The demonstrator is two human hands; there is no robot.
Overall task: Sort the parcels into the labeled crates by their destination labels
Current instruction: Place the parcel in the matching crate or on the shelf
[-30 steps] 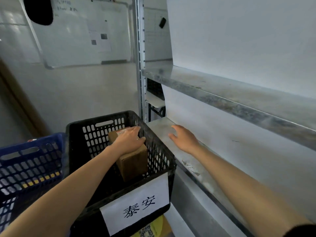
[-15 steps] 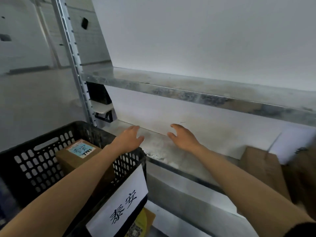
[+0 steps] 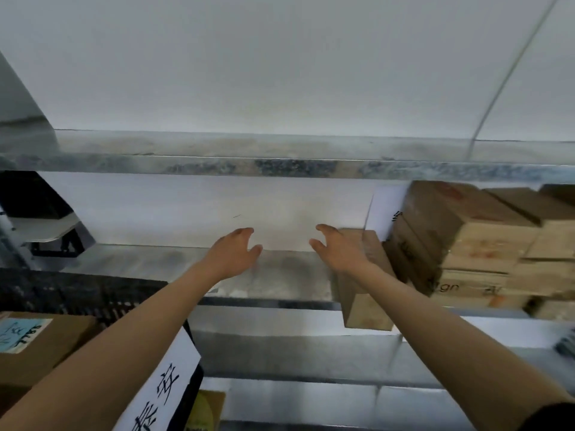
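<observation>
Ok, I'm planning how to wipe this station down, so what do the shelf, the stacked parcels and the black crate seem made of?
Shelf: likely galvanised steel, dull grey, mottled and smudged. Stacked parcels: brown cardboard, matte, with creased edges and printing. Black crate: probably moulded plastic, given its slotted wall; finish blurred.

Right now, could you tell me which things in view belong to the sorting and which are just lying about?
Job: shelf parcels, nearest parcel, black crate, its destination sign, crated parcel, left hand, right hand.
Lying about: yellow item below the crate, upper shelf.
</observation>
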